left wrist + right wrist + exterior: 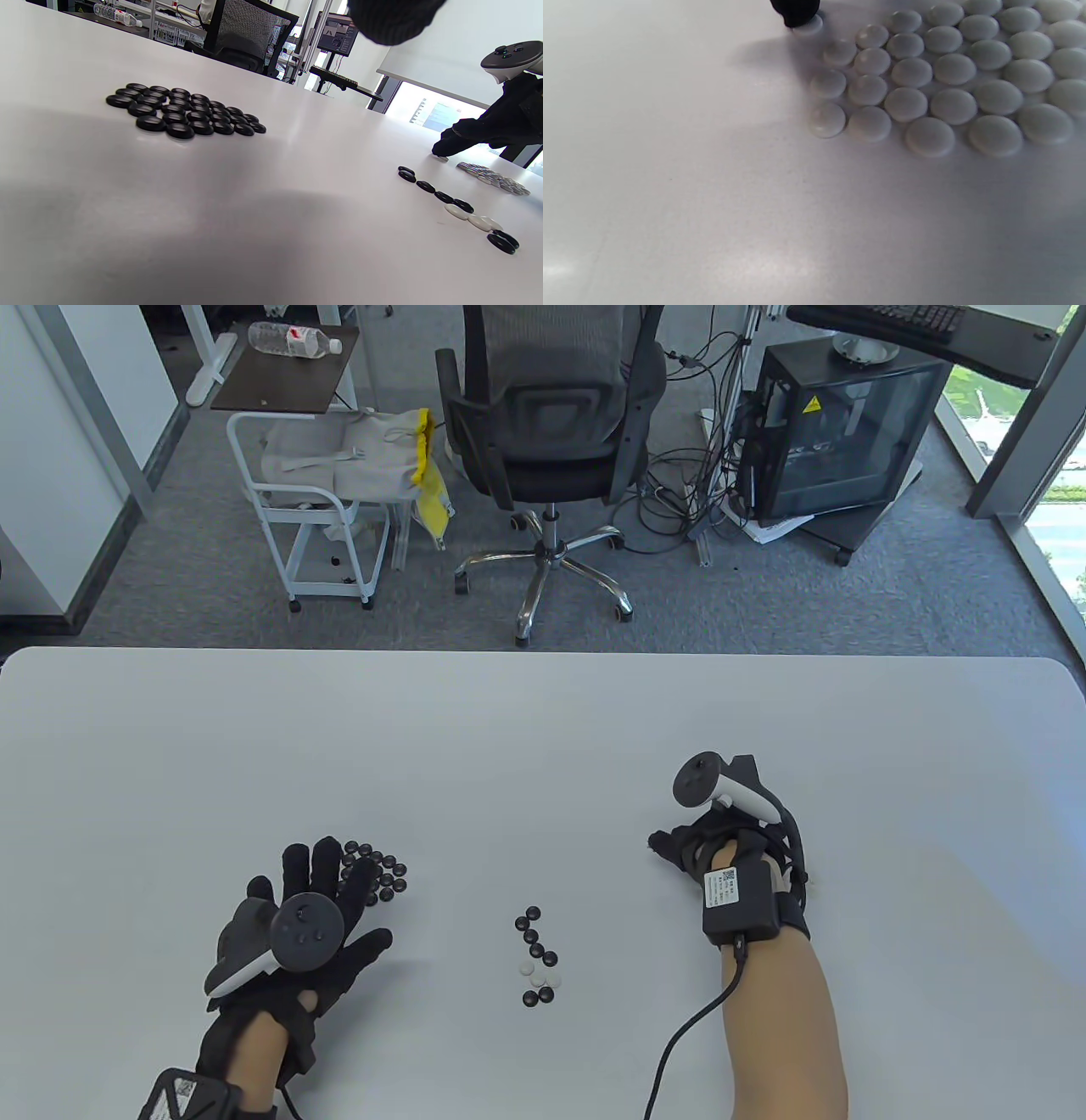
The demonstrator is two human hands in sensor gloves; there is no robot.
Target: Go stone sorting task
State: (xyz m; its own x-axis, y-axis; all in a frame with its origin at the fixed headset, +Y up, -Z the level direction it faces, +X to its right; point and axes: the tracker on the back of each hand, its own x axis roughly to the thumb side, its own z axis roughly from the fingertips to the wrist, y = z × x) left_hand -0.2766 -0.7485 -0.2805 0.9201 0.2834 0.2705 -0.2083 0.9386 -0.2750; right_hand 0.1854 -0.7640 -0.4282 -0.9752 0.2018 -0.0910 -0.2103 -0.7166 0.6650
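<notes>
No text is legible; a yellow warning triangle [813, 404] marks the black cabinet [836, 432].

Two hands [305, 933], three stone groups [536, 957]

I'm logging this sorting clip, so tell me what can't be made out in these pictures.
- Table view: the white stone pile is hidden under the right hand.
- Table view: the left hand covers part of the black stone pile.
- Right wrist view: the white stone pile is cut off at the top and right edges.
- Left wrist view: only one dark fingertip shows.
</notes>
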